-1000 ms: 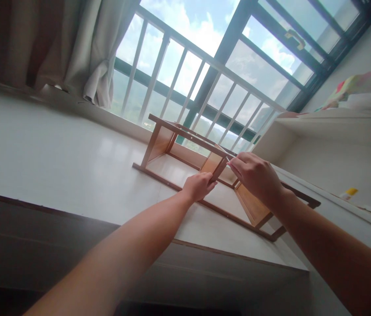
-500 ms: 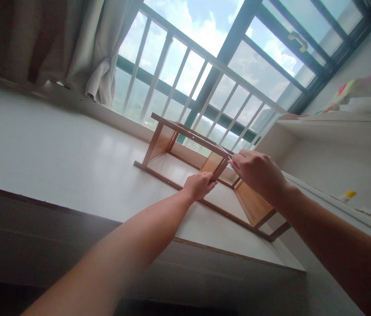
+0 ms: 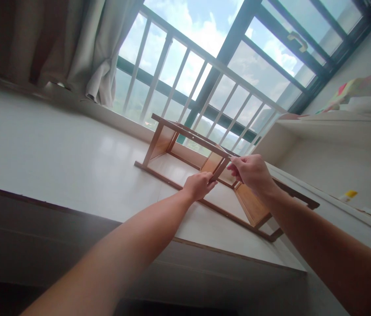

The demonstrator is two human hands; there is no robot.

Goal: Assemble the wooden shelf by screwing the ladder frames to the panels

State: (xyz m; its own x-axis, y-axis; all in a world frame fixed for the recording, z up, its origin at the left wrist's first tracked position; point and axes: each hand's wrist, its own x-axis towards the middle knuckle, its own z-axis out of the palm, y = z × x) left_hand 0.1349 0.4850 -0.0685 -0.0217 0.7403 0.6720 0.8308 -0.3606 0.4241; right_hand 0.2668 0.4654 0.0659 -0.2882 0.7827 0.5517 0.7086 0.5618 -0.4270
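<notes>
At the far left, a beige gathered curtain (image 3: 73, 48) is seen hanging beside the window, its hem resting near the wide, glossy white window ledge (image 3: 57, 145). Behind it, a white barred railing (image 3: 185, 74) is set across the dark-framed glass, with bright cloudy sky beyond. Towards the middle, a light-brown wooden rack frame of thin slats and flat panels (image 3: 172, 145) is found standing on the ledge, just in front of the railing, its long lower bar lying flat on the white surface. The left hand (image 3: 198, 185) is stretched out to it, fingers curled narrowly around a slanted wooden strut near the frame's middle, so the strut is held. Just to the right, the right hand (image 3: 253, 173) is closed in a loose fist at the top rail's end, fingertips pinched on something small at the joint; what is pinched cannot be told. Further right, a white shelf unit (image 3: 337, 136) is seen against the wall, with colourful folded cloth (image 3: 350, 90) laid on top.
</notes>
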